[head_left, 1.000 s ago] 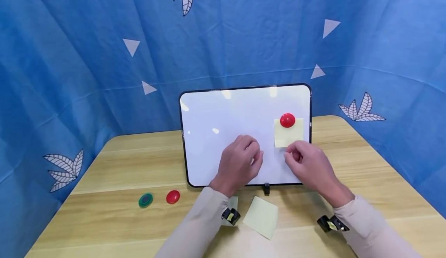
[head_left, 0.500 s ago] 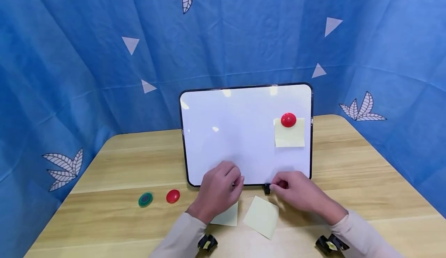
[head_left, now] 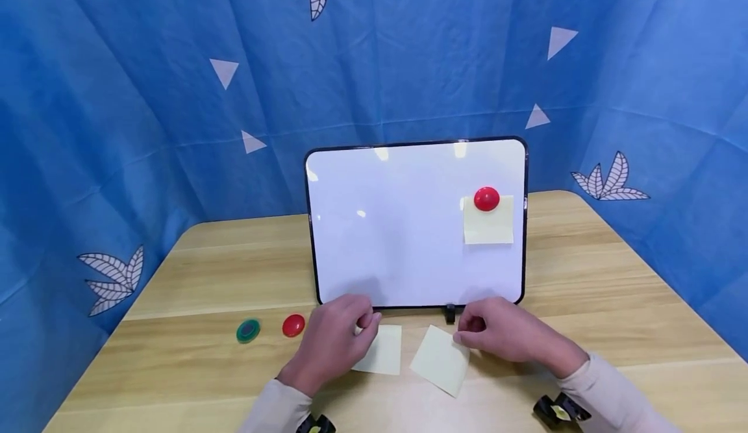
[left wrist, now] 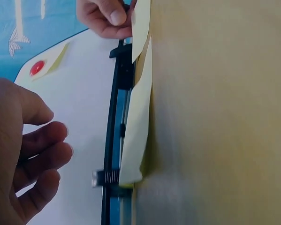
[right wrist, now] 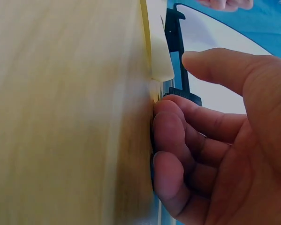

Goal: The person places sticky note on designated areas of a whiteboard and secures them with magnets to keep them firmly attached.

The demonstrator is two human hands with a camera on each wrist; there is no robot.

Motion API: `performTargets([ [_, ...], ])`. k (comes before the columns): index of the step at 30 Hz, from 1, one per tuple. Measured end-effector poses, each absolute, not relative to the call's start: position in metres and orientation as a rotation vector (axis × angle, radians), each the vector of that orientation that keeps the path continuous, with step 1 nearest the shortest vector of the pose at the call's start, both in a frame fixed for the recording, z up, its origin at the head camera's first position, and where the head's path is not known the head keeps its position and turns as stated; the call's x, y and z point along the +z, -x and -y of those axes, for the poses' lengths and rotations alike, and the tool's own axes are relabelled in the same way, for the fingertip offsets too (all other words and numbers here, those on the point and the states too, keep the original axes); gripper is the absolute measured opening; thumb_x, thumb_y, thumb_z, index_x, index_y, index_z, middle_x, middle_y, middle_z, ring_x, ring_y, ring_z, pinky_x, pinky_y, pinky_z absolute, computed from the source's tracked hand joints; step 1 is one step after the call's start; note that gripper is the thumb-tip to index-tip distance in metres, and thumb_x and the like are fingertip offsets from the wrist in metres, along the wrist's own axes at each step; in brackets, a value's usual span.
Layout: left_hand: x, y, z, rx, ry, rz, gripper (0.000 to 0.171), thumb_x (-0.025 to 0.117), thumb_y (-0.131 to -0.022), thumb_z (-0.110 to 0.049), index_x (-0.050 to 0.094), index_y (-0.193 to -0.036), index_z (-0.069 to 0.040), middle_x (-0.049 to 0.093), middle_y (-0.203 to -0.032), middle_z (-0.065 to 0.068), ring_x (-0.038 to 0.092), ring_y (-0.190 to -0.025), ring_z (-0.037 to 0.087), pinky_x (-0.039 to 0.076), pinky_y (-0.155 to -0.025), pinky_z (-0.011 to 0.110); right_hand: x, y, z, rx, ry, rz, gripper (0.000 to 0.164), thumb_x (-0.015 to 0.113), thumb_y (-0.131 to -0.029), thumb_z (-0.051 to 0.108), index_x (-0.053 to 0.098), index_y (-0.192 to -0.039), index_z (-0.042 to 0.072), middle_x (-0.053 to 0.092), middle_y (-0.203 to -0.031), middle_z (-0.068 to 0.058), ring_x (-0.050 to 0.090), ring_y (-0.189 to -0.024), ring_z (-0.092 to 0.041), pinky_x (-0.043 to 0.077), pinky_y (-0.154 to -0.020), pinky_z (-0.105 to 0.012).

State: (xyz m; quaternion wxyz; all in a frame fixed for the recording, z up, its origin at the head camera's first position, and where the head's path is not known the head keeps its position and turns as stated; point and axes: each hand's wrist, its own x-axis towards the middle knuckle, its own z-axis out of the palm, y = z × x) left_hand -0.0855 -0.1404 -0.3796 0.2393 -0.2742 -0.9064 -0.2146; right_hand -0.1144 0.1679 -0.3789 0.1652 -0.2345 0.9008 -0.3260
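My right hand point(head_left: 502, 329) is low over the table by the corner of a tilted pale yellow sticky note point(head_left: 438, 363). In the right wrist view its thumb stands apart from the loosely bent fingers, with nothing between them. My left hand point(head_left: 333, 339) hovers over the left part of a second sticky note point(head_left: 386, 350), partly hiding it. The left wrist view shows its fingers loosely bent and holding nothing. On the whiteboard point(head_left: 397, 219), a red round magnet point(head_left: 486, 198) overlaps the top of another sticky note point(head_left: 487, 230).
Left of the hands lie a red magnet point(head_left: 293, 325) and a green magnet point(head_left: 248, 330) on the wooden table point(head_left: 245, 258). A black stand foot point(head_left: 450, 314) juts out below the whiteboard. A blue curtain point(head_left: 175, 95) hangs behind and at both sides.
Both hands have come down from in front of the whiteboard toward the table. The left hand also moved left, uncovering more of its note; the right hand reached the tilted note's corner.
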Motion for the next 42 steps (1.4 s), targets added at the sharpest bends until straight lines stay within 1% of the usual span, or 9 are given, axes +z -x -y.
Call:
performTargets([
  [5,-0.381,0.081,0.153,-0.691,0.698,2.511,0.045,0.079,-0.085,-0.014,0.039,-0.067,-0.024,0.028,-0.063,-0.016,0.029,-0.054,0.001,0.026,-0.049,0.018,-0.382,0.115,-0.172,-0.943,0.709,-2.542,0.016,0.076,-0.089,0.038,0.068,-0.083,0.025,0.059,-0.071,0.011,0.052,-0.064,-0.011,0.043,-0.056,-0.026],
  [11,-0.385,0.078,0.168,-0.732,0.657,2.546,0.045,0.079,-0.084,-0.012,0.039,-0.068,-0.026,0.03,-0.063,-0.018,0.032,-0.055,-0.001,0.03,-0.05,0.018,-0.384,0.116,-0.174,-0.941,0.744,-2.54,0.017,0.077,-0.088,0.039,0.067,-0.082,0.027,0.059,-0.071,0.011,0.052,-0.065,-0.01,0.043,-0.056,-0.026],
  [16,-0.387,0.073,0.179,-0.728,0.617,2.568,0.046,0.079,-0.083,-0.012,0.038,-0.068,-0.028,0.032,-0.062,-0.018,0.033,-0.055,-0.002,0.032,-0.05,0.02,-0.385,0.115,-0.173,-0.943,0.752,-2.527,0.017,0.078,-0.087,0.04,0.068,-0.082,0.028,0.06,-0.072,0.012,0.053,-0.067,-0.01,0.044,-0.057,-0.027],
  [23,-0.381,0.075,0.179,-0.713,0.576,2.655,0.044,0.077,-0.087,-0.016,0.039,-0.068,-0.028,0.033,-0.062,-0.017,0.035,-0.054,-0.001,0.032,-0.051,0.021,-0.383,0.114,-0.173,-0.895,0.762,-2.543,0.02,0.079,-0.084,0.043,0.066,-0.08,0.029,0.059,-0.072,0.013,0.053,-0.069,-0.009,0.045,-0.06,-0.027],
  [31,-0.377,0.077,0.18,-0.665,0.586,2.727,0.043,0.076,-0.088,-0.017,0.039,-0.068,-0.025,0.034,-0.062,-0.016,0.034,-0.055,0.001,0.031,-0.051,0.021,-0.38,0.117,-0.175,-0.866,0.773,-2.547,0.018,0.081,-0.084,0.034,0.065,-0.079,0.029,0.058,-0.073,0.013,0.053,-0.07,-0.009,0.045,-0.062,-0.027],
  [35,-0.374,0.079,0.186,-0.611,0.544,2.787,0.041,0.075,-0.089,-0.02,0.04,-0.068,-0.026,0.035,-0.061,-0.015,0.036,-0.054,0.002,0.031,-0.051,0.021,-0.38,0.119,-0.174,-0.898,0.758,-2.53,0.017,0.081,-0.084,0.031,0.065,-0.08,0.027,0.059,-0.074,0.011,0.054,-0.071,-0.011,0.045,-0.062,-0.028],
  [42,-0.373,0.08,0.19,-0.562,0.511,2.874,0.039,0.075,-0.09,-0.025,0.042,-0.069,-0.027,0.04,-0.062,-0.013,0.039,-0.056,0.003,0.033,-0.053,0.023,-0.38,0.119,-0.177,-0.942,0.754,-2.508,0.018,0.081,-0.084,0.03,0.064,-0.08,0.025,0.058,-0.075,0.01,0.053,-0.072,-0.013,0.044,-0.063,-0.028],
])
